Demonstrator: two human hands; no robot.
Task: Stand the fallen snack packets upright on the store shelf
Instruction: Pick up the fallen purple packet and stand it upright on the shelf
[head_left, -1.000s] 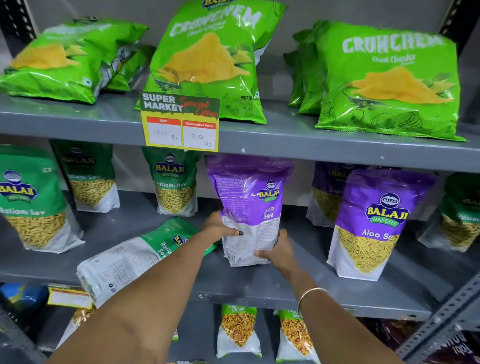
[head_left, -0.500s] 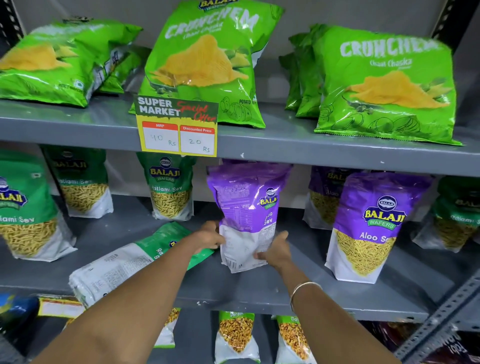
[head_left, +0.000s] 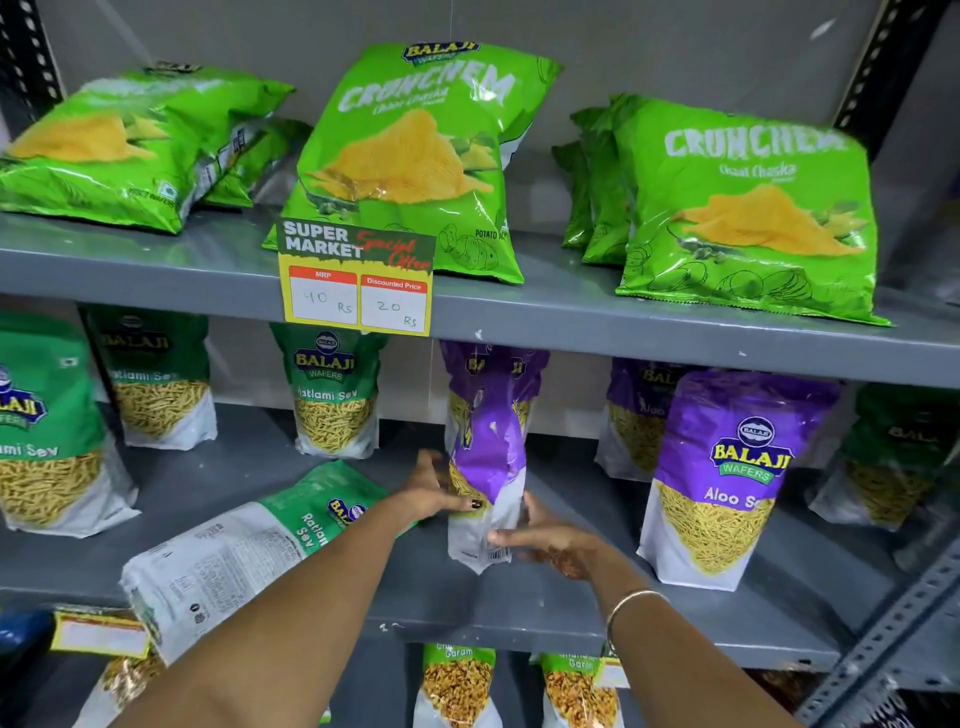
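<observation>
On the middle shelf (head_left: 545, 618) a purple Aloo Sev packet (head_left: 488, 467) stands upright, turned edge-on to me. My left hand (head_left: 434, 491) grips its left side and my right hand (head_left: 545, 540) holds its lower right corner. A green Ratlami Sev packet (head_left: 249, 551) lies fallen on its face to the left, back label up, partly under my left forearm. On the top shelf a green Crunchem chips bag (head_left: 124, 150) lies flat at the left.
Upright green Ratlami Sev packets (head_left: 332, 395) and purple Aloo Sev packets (head_left: 727, 478) line the middle shelf. Crunchem bags (head_left: 415, 161) lean on the top shelf behind a yellow price tag (head_left: 358, 286). More packets (head_left: 457, 686) stand below. A perforated upright (head_left: 883, 639) is at the right.
The purple packet has been rotated from showing its back to edge-on, and shifted slightly back. Both hands stayed on it, the right hand sliding to the lower corner.
</observation>
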